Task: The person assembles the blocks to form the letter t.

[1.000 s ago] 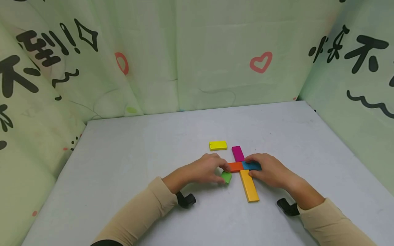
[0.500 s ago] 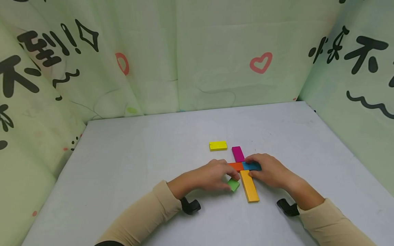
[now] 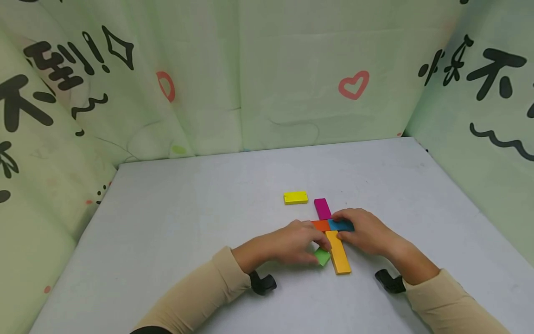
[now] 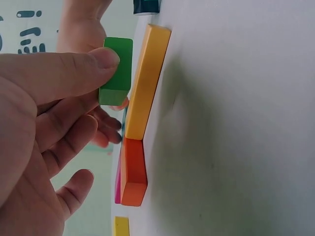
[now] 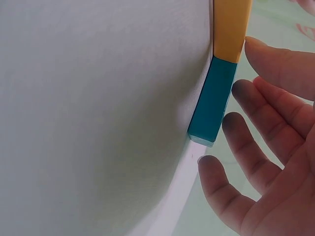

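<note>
Right of centre in the head view's lower half, the left hand [image 3: 296,243] pinches a green rectangular block [image 4: 118,64], just left of a long amber block [image 3: 340,257]. In the left wrist view its long axis runs nearly upright, paler end downward. The right hand [image 3: 365,232] curves at a blue rectangular block [image 5: 213,101]; whether it grips, I cannot tell.

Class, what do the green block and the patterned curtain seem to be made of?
The green block: probably painted wood, possibly plastic; smooth, low-sheen, evenly coloured, with crisp edges. The patterned curtain: likely thin printed fabric, mostly matte, judging by its soft folds and creases; plastic sheeting is possible.
</note>
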{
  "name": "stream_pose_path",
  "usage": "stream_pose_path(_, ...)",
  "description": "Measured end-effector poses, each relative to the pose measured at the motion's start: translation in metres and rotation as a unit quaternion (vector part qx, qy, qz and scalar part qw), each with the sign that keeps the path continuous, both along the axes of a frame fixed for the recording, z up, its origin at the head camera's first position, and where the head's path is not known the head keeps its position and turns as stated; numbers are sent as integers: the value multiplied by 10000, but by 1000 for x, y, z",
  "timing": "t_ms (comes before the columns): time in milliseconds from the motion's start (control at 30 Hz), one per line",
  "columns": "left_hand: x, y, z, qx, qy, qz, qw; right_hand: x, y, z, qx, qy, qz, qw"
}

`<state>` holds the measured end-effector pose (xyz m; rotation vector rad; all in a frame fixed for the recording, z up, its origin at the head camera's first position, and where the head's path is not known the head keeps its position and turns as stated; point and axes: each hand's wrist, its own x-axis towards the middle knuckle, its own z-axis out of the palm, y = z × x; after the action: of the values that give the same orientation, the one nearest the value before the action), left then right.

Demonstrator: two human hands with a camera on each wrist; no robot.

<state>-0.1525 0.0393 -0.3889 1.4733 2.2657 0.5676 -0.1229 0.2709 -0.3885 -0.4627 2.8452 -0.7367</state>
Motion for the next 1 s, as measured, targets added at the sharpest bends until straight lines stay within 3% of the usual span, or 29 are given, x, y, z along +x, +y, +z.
stream_pose_path(367, 5, 7, -5, 198, 73, -299, 9993, 0, -1, 2, 21, -26, -2, 10000)
stream_pose_path(1000, 21, 27, -6, -71, 184, -678, 9975, 1, 0, 1, 30, 9, 1, 10000)
